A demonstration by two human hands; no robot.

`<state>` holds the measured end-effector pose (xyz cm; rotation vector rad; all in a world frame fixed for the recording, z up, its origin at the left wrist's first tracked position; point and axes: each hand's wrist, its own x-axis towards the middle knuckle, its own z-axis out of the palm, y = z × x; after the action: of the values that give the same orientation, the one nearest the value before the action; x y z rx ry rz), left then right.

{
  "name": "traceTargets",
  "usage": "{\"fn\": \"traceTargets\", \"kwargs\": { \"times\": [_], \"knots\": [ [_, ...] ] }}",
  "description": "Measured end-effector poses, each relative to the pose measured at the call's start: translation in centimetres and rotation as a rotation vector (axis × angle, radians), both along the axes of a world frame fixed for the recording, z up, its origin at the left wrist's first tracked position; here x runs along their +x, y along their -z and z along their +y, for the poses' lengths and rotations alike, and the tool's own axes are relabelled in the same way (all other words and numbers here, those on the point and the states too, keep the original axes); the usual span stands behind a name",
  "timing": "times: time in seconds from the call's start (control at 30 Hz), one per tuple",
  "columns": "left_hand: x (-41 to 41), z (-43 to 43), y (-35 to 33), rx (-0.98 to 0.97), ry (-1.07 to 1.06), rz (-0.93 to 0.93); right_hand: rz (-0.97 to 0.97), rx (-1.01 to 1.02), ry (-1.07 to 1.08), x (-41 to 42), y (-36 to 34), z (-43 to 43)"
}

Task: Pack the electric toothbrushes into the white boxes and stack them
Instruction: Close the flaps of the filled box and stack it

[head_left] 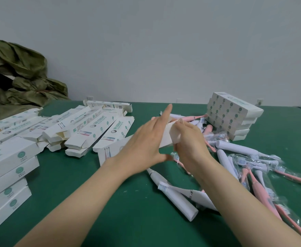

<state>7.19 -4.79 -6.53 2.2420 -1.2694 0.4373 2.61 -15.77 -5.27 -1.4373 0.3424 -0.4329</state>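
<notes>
the person has one white box (166,138) up between both hands, over the green table (110,202). the left hand (146,139) lies across the top of it, fingers mostly straight, forefinger lifted clear and thumb splayed out underneath. it looks like a steadying press, there so the carton does not twist. the right hand (190,143) has its fingers curled in at the far end and pinches the end flap (175,134). to me this is the closing tuck. whether a brush is already inside i cannot tell, as the hands hide the opening. i also cannot tell if the box's other end rests on the table.

just right of the right hand, loose electric toothbrushes (235,150) lie in a heap, white and pink, several in clear wrappers. they are near enough for that hand to pick from. one white toothbrush (174,195) lies under the forearms. past the left hand is a spread of open boxes (92,127), their flaps gaping toward the person, presumably so the next one comes easily. closed boxes stand in a stack (233,114) beyond the right hand, and another stack (7,168) sits far out to the left, where finished ones likely go. behind that is a crumpled olive cloth (17,73).
</notes>
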Motion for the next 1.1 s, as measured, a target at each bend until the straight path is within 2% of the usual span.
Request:
{"fn": "traceTargets", "kwargs": {
  "times": [0.17, 0.3, 0.47, 0.6, 0.73, 0.8, 0.87, 1.03, 1.1],
  "knots": [
    [1.1, 0.4, 0.1, -0.172, 0.043, 0.009, -0.108, -0.019, -0.046, 0.2, -0.1, 0.1],
    [2.0, 1.7, -0.3, -0.269, 0.094, 0.121, -0.178, 0.08, -0.145, 0.5, 0.1, 0.3],
    [1.6, 1.1, -0.1, -0.423, 0.02, 0.095, -0.27, 0.233, -0.277, 0.5, 0.4, 0.9],
    [1.0, 0.3, 0.1, -0.418, -0.071, 0.061, -0.243, -0.031, -0.23, 0.5, 0.9, 1.4],
    [1.5, 1.2, -0.2, -0.145, 0.026, 0.201, -0.18, -0.145, -0.109, 0.5, 1.2, 0.9],
    [2.1, 2.0, -0.2, -0.054, -0.064, 0.222, -0.156, -0.161, -0.081, 0.6, 1.4, 0.6],
    [2.5, 2.3, -0.3, -0.057, -0.146, 0.184, -0.152, -0.181, -0.07, 0.8, 1.6, 0.6],
    [2.1, 1.2, -0.1, -0.157, -0.179, 0.094, -0.188, -0.404, -0.018, 0.9, 1.8, 0.5],
    [1.8, 0.8, 0.1, -0.202, -0.201, 0.07, -0.186, -0.427, 0.005, 1.0, 1.8, 0.4]
  ]
}}
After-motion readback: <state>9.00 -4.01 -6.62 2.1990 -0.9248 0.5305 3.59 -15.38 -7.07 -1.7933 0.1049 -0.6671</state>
